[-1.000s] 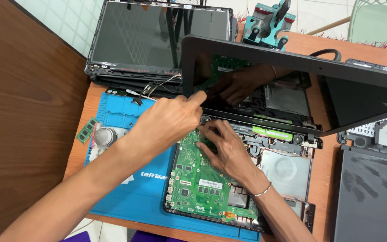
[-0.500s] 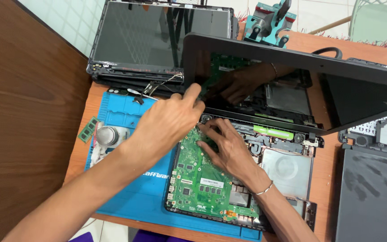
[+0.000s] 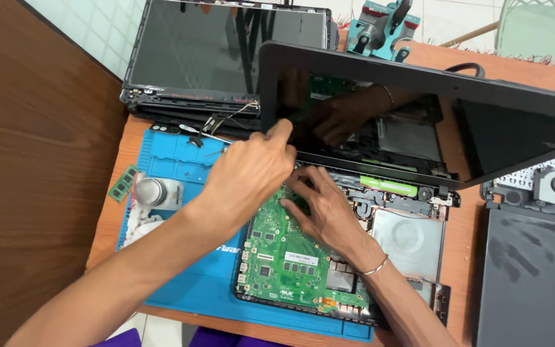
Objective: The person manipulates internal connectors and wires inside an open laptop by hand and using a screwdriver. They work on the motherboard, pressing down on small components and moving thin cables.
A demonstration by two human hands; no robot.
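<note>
Left hand (image 3: 252, 177) is pinching narrowly at the laptop screen (image 3: 419, 122) corner; right hand (image 3: 325, 209), fingers spread, is pressing the green motherboard (image 3: 284, 257), steadying it.

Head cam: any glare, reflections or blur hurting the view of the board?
Head view: even, soft light and sharp focus; the green board reads clearly. The tilted dark screen mirrors the right hand and the board. The left hand hides the board's upper left corner. Slight wide-angle bending at the edges.
</note>
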